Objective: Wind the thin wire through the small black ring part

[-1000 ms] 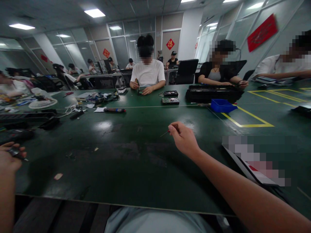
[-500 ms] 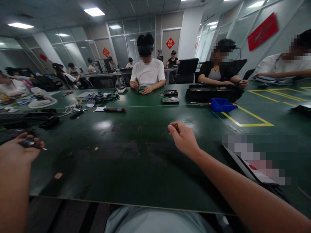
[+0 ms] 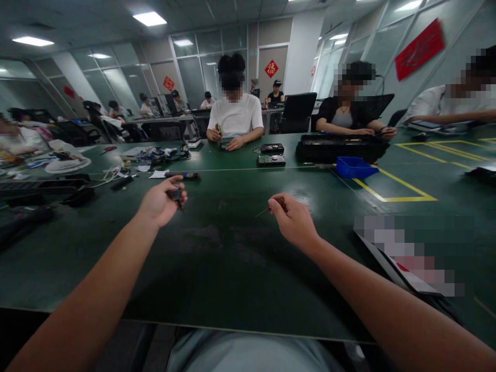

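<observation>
My left hand (image 3: 161,201) is stretched out over the dark green table (image 3: 217,258), fingers curled round a small black part (image 3: 176,195) with a thin pin at its end. My right hand (image 3: 293,220) hovers a little to the right at the same depth, pinching a slim red-handled screwdriver (image 3: 267,209) whose metal tip points left. The two hands are apart, with bare table between them.
A pen-like tool (image 3: 183,175) and cables (image 3: 116,175) lie beyond my left hand. A blue bin (image 3: 354,168), black devices (image 3: 271,160) and a long black tray (image 3: 341,149) sit at the far side. Several people work opposite. A sheet (image 3: 403,263) lies at right.
My left hand has swung in from the far left edge toward the table's middle, carrying the small black part. My right hand has stayed put with the screwdriver.
</observation>
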`<state>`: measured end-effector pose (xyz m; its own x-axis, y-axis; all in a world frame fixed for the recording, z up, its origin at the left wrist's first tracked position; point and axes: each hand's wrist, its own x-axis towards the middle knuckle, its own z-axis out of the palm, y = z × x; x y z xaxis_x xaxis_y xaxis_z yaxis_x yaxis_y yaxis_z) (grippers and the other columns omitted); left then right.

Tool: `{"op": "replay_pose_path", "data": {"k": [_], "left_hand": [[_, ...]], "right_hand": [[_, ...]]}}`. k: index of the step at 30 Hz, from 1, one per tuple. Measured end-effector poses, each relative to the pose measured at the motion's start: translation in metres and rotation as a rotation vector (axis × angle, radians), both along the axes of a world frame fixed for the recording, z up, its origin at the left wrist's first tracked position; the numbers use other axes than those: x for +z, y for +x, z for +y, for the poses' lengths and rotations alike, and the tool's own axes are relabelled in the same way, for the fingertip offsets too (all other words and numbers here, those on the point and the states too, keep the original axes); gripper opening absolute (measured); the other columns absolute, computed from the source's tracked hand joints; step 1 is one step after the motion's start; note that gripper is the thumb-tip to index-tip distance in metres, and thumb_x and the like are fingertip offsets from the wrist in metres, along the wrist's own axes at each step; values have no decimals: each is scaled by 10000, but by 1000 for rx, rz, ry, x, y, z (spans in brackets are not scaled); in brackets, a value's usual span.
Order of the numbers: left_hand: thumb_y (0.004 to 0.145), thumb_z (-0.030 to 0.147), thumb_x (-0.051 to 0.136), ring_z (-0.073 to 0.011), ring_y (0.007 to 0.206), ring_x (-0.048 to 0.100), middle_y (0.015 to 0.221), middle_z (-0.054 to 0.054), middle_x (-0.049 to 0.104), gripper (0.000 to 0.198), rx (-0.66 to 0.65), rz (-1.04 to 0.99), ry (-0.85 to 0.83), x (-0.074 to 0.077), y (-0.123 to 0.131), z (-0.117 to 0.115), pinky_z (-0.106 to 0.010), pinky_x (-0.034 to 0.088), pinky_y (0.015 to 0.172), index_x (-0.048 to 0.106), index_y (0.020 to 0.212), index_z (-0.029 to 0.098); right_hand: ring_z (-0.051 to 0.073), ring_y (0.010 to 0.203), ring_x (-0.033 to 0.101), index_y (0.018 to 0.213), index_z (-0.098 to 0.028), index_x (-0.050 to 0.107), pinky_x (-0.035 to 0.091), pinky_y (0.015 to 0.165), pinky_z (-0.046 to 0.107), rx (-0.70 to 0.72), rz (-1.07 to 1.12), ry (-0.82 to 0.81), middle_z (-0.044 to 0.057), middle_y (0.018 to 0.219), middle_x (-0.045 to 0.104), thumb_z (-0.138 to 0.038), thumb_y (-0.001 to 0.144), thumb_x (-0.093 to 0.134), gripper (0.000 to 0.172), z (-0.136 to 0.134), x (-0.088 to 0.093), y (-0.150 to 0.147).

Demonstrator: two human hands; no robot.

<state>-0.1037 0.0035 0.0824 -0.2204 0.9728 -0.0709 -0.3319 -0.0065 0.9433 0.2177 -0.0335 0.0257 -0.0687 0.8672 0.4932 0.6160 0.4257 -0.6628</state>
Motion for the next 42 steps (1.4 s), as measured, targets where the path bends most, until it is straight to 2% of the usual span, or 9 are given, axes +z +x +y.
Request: {"op": "replay_pose_path", "data": {"k": [7,10,13,16,21,24,27,35,42], "left_hand": [[657,94,494,-171,680,544,813,-58,564,324,-422,166,109,-31,99,-11,-353,450,676,619,946,170],[728,154,509,-215,803,586,881,-76,601,315,-540,440,171,-49,127,-23,-410,474,786,603,1025,197],[700,142,609,-262,955,604,1035,-96,626,513,-598,826,262,-66,141,-31,-447,475,867,543,1199,238],[706,50,571,-284,1055,592,1124,-125,620,594,-576,1070,361,-81,140,-33,-468,466,931,519,1271,226],[793,7,490,-290,1116,571,1169,-146,631,462,-604,1215,491,-93,123,-20,-492,443,1006,612,1203,181],[831,60,565,-297,1121,573,1174,-126,651,369,-584,1235,535,-94,115,-14,-517,420,1026,667,1152,210],[841,104,626,-297,1141,575,1204,-111,652,413,-506,1200,523,-92,112,-11,-521,412,1030,648,1229,243],[839,209,712,-301,1185,550,1233,-89,659,378,-352,1102,481,-94,105,-1,-512,392,1048,656,1211,239],[853,213,700,-288,1153,567,1210,-75,668,404,-378,1091,487,-93,102,-2,-487,408,1013,646,1250,266]], "right_hand": [[205,706,643,949,-201,630,429,647,326,-21,7,11,52,773,694,-401,976,461,263,1,1,1],[207,713,643,938,-208,627,428,652,329,-49,22,22,52,780,697,-402,973,464,256,1,1,1],[201,702,635,933,-206,627,423,647,325,-69,21,13,49,782,694,-407,966,473,256,1,2,0],[199,695,625,940,-201,631,420,641,322,-69,-8,-7,50,785,688,-425,964,476,273,2,1,-1],[205,742,648,934,-202,652,429,674,328,-64,-17,-64,49,800,704,-370,960,464,254,5,-1,-1],[186,637,607,799,-209,654,394,607,315,-73,-25,-76,23,668,651,-423,961,464,329,3,1,-1],[167,562,553,699,-214,628,363,559,309,-68,7,-80,7,585,592,-483,952,478,399,1,4,-2],[189,731,653,964,-198,634,529,721,365,87,499,-101,51,807,693,-432,918,529,260,4,0,-4],[200,770,682,957,-192,635,549,760,392,85,463,-120,71,846,715,-427,913,551,253,5,-5,-7]]}}
